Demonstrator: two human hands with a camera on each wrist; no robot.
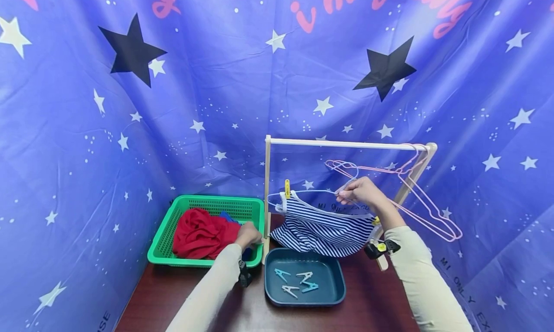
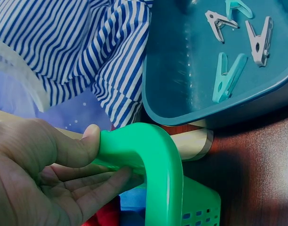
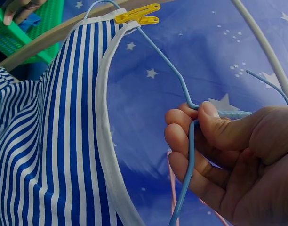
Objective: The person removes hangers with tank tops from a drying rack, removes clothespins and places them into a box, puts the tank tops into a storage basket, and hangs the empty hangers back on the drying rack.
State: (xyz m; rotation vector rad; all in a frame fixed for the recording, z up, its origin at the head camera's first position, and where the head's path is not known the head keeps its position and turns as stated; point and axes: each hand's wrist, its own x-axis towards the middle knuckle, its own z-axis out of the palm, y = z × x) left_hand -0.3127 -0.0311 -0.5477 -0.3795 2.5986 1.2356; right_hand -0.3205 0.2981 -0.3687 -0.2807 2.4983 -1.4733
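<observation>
Blue starry backdrop all around, reddish-brown counter below, and both hands are busy! R hand pinches the blue hanger by its neck, fingers and thumb clamped on the wire. Striped top hangs off it, pegged by one yellow clip at the near strap and another yellow clip opposite. Hook's loose, below the rack bar, not over it.

Over to the L hand: thumb one side, other fingers opposite, clamped on the rim of the green basket, w/ red cloth and blue cloth inside.

Trouble spots? Hanger may swivel b/c it's held at one pt only; the hook might then catch the pink hangers at the bar's R end. A hard tug on the basket could knock the rack post just beside it. And the hem's low near the dark tray, so it might drag on the rim; can't tell if they touch.
</observation>
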